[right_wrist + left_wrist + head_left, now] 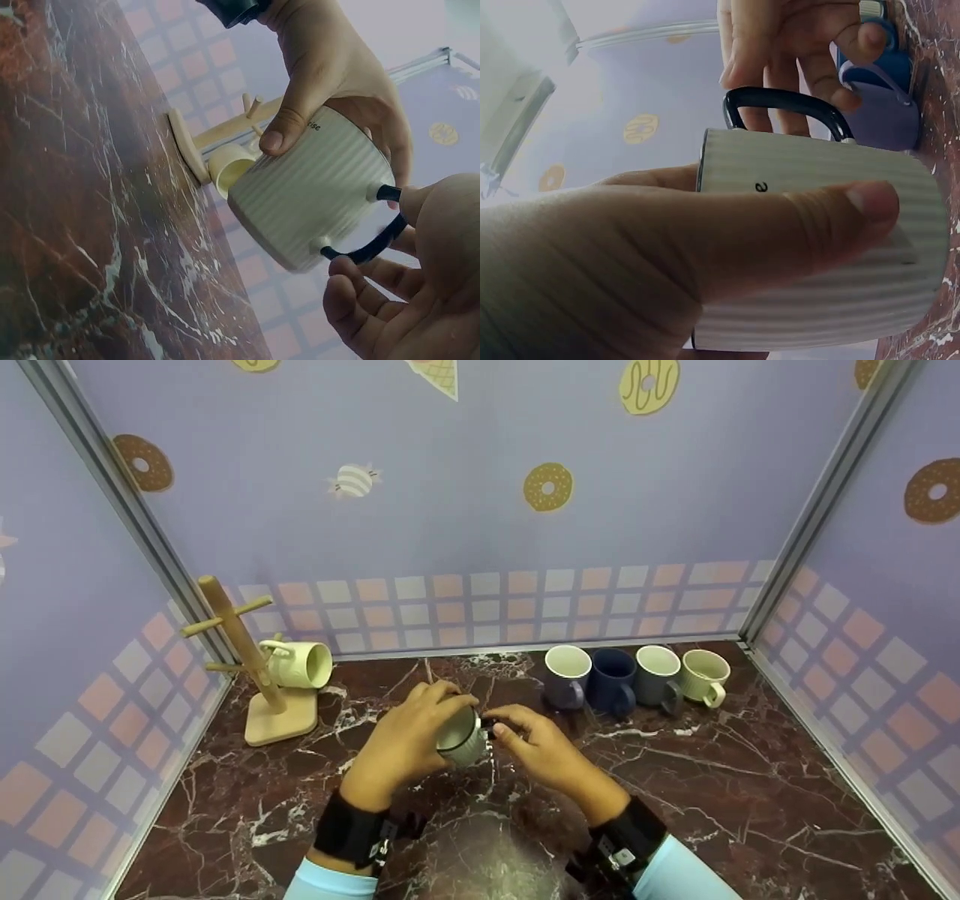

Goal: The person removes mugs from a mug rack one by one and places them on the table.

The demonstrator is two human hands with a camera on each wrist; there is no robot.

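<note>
A pale ribbed mug with a dark rim and black handle is tilted on its side above the counter. My left hand grips its body, the thumb lying along the ribbed wall. At the handle, my right hand has its thumb and index finger on either side; its other fingers are loosely bent in the right wrist view. Small dark lettering shows beside the left thumb. A cream mug hangs by its handle on a wooden mug tree at the left.
At the back right stand a purple-grey mug, a navy mug, a dark grey mug and a cream ribbed mug in a row. Patterned walls enclose the dark marble counter at the back and sides.
</note>
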